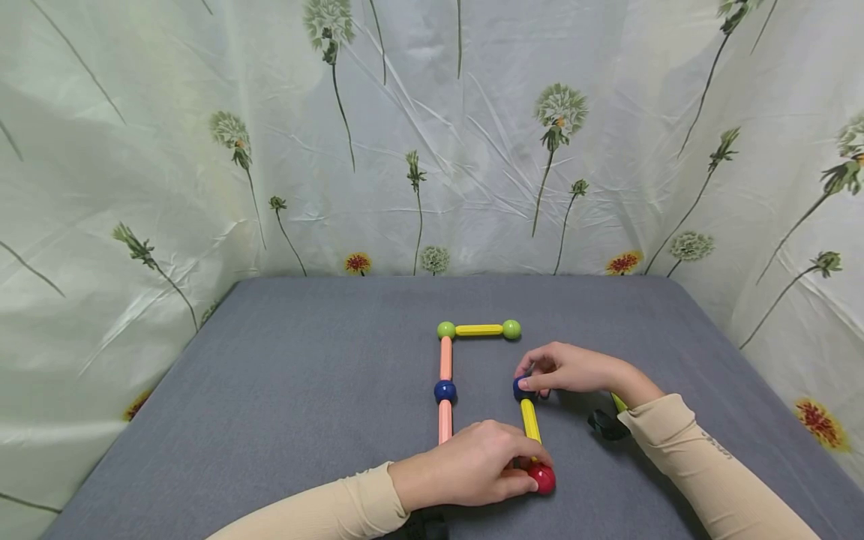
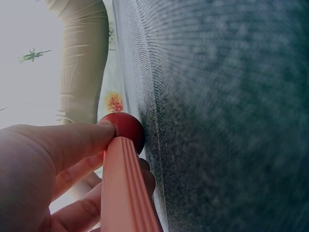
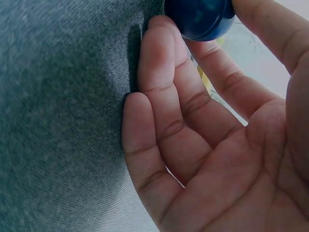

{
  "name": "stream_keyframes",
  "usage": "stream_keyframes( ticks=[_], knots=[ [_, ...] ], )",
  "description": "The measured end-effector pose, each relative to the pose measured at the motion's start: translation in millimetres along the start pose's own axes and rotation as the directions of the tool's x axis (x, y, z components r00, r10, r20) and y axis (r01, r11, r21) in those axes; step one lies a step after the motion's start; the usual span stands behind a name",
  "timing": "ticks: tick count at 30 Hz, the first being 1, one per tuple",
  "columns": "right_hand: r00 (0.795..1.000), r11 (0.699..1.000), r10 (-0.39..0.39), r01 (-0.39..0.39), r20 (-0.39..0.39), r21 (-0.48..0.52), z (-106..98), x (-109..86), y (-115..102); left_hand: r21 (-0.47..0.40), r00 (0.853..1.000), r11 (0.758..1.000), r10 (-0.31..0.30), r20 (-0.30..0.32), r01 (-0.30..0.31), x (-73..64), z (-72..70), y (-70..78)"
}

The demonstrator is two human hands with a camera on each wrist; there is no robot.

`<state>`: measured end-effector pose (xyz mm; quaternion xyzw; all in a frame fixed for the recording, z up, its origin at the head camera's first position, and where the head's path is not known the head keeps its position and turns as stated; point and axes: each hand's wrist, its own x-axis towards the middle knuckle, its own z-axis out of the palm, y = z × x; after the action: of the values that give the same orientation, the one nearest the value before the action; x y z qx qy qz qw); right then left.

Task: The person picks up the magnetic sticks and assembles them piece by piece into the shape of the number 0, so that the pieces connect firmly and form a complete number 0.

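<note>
My left hand [image 1: 482,465] pinches a glossy red ball [image 1: 542,478] between thumb and fingers, near the table's front. From that ball a yellow rod [image 1: 530,420] runs up to a dark blue ball [image 1: 523,388], which my right hand [image 1: 567,367] holds by thumb and fingers. In the left wrist view a ribbed pink rod [image 2: 124,183] reaches toward the red ball; whether they touch I cannot tell. To the left stands a column: a green ball [image 1: 446,331], a pink rod [image 1: 446,358], another blue ball [image 1: 445,391] and a second pink rod [image 1: 445,421], its lower end hidden by my left hand.
A yellow rod [image 1: 479,330] joins the column's top to another green ball [image 1: 511,329] on its right. The pieces lie on a grey cloth-covered table [image 1: 304,375]. Behind it hangs a pale curtain [image 1: 472,150] with a dandelion print. Black wrist gear [image 1: 607,425] hangs below the right wrist.
</note>
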<state>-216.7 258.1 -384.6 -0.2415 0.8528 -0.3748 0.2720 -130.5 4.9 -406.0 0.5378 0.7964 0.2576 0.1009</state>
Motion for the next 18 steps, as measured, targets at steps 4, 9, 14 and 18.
stream_keyframes(
  ticks=[4,9,14,18],
  knots=[
    [1.000,1.000,0.005,-0.005,-0.002,-0.005,0.9,0.6,0.4,0.013,1.000,1.000,0.003,-0.008,-0.003,-0.4,0.5,0.5],
    [1.000,1.000,-0.001,0.001,0.002,-0.001,2.1,1.1,0.5,0.020,1.000,1.000,0.002,-0.010,-0.002,-0.9,0.5,1.4],
    [1.000,1.000,0.017,-0.017,0.003,0.000,2.8,2.4,1.0,0.018,1.000,1.000,0.002,-0.009,-0.002,-0.6,0.6,1.2],
    [1.000,0.999,0.031,-0.032,-0.001,-0.007,2.9,3.2,1.4,0.019,1.000,1.000,-0.002,-0.005,0.002,-0.5,0.7,1.2]
  ],
)
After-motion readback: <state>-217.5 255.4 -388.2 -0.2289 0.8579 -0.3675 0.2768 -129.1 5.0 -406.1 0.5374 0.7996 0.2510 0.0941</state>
